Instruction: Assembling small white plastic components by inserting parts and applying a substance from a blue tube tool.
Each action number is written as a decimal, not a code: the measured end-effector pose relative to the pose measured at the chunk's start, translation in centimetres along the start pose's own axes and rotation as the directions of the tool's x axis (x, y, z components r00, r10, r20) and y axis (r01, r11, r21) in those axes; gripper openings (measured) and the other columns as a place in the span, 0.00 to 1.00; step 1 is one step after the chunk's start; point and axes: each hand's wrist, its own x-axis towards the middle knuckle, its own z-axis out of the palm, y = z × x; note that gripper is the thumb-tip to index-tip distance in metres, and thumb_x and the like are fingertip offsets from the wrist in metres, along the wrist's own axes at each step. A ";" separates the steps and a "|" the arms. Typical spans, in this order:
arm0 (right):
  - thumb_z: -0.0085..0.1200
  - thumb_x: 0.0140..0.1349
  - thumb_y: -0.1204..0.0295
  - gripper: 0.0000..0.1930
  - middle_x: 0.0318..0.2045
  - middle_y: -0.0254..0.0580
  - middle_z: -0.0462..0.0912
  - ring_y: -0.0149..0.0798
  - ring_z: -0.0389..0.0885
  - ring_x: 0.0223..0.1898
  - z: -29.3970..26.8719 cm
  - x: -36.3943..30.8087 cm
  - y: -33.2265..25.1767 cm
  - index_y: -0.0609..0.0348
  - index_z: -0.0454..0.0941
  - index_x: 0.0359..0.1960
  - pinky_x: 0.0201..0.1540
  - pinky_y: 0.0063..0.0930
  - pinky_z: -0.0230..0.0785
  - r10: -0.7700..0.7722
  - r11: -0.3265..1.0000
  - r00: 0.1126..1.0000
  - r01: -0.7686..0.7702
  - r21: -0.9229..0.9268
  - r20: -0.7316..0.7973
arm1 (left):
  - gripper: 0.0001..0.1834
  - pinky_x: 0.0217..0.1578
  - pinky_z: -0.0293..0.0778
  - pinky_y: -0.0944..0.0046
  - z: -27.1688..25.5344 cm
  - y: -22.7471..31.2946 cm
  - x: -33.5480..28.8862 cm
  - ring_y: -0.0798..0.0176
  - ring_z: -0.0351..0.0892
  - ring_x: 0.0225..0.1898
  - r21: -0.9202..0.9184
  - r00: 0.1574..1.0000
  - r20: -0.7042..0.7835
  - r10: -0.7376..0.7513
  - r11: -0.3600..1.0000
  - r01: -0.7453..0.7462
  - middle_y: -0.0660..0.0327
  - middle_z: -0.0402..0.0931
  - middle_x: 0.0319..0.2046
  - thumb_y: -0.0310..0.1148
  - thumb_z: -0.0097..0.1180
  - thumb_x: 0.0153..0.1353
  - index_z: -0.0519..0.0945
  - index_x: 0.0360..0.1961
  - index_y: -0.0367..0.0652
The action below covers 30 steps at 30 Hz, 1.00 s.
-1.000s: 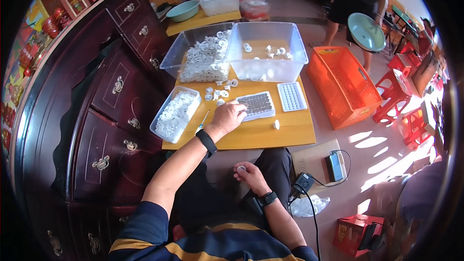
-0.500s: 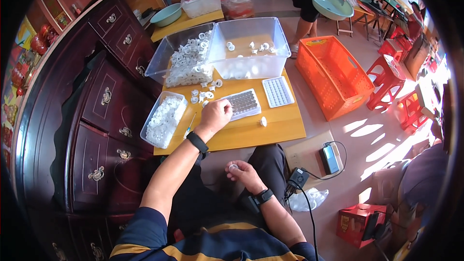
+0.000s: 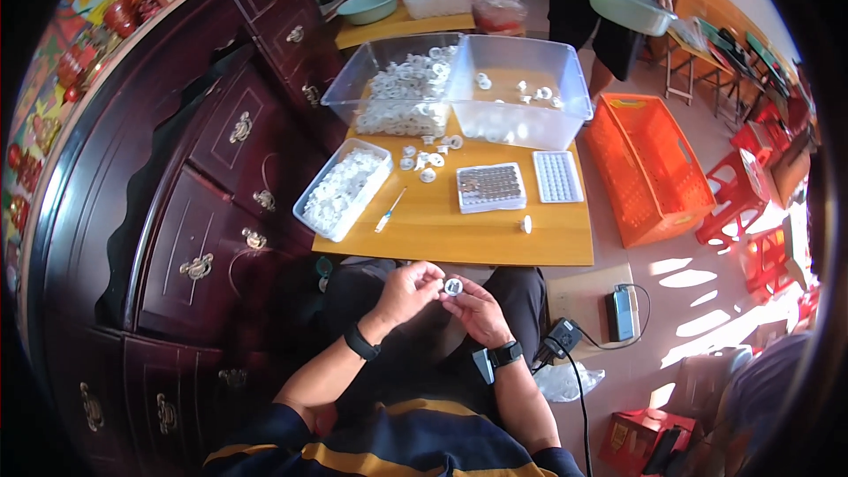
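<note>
Above my lap, just short of the table's front edge, my two hands meet. My right hand (image 3: 478,311) grips a small round white plastic part (image 3: 452,287) with its open face up and something dark in its middle. Touching or almost touching that part, my left hand (image 3: 410,295) has thumb and fingertips pinched together; what they hold is too small to make out. On the table lie a tray of small grey metal pieces (image 3: 491,188), a screwdriver (image 3: 389,210), a single white part (image 3: 526,224) and several loose white parts (image 3: 427,175).
A tub of small white pieces (image 3: 343,191) stands at the table's left. Behind are two clear bins (image 3: 389,115) (image 3: 521,124) with white parts. A white gridded tray (image 3: 557,177) lies right. Beyond are an orange crate (image 3: 652,172) and a person holding a green basin (image 3: 629,9).
My left hand has come back from the tray of metal pieces to the white part in my right hand. The view has shifted. The person behind now has both hands on the basin.
</note>
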 end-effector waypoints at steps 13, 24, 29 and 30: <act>0.43 0.71 0.77 0.17 0.50 0.46 0.80 0.43 0.82 0.50 0.4 0.2 0.4 0.64 0.67 0.60 0.54 0.33 0.75 0.016 0.999 0.999 -0.015 -0.039 0.028 | 0.03 0.27 0.76 0.66 -0.8 0.2 -1.5 0.61 0.84 0.26 0.317 0.965 -0.079 0.251 0.924 -0.214 0.55 0.83 0.27 0.22 0.58 0.59 0.81 0.34 0.37; 0.42 0.72 0.75 0.15 0.49 0.46 0.81 0.42 0.84 0.46 0.2 0.4 0.1 0.63 0.69 0.58 0.51 0.30 0.77 0.021 1.000 1.000 -0.021 0.022 0.018 | 0.03 0.27 0.75 0.68 -0.4 0.1 1.1 0.65 0.82 0.26 0.372 0.920 -0.106 0.378 0.873 -0.316 0.58 0.81 0.28 0.22 0.62 0.57 0.82 0.33 0.38; 0.44 0.73 0.73 0.13 0.48 0.45 0.80 0.41 0.84 0.47 0.4 0.3 -0.1 0.61 0.69 0.56 0.50 0.29 0.78 -0.010 1.000 0.999 0.010 -0.003 0.040 | 0.03 0.26 0.75 0.70 -0.3 0.2 0.1 0.67 0.81 0.26 0.408 0.930 -0.066 0.361 0.861 -0.305 0.59 0.80 0.28 0.21 0.63 0.56 0.82 0.32 0.37; 0.43 0.73 0.73 0.13 0.48 0.44 0.80 0.40 0.83 0.48 0.4 0.4 0.0 0.61 0.68 0.57 0.50 0.29 0.78 -0.021 1.000 0.998 0.022 -0.011 0.052 | 0.04 0.26 0.75 0.69 -0.3 0.2 0.0 0.66 0.81 0.26 0.423 0.929 -0.070 0.364 0.854 -0.303 0.59 0.80 0.28 0.21 0.63 0.55 0.81 0.32 0.37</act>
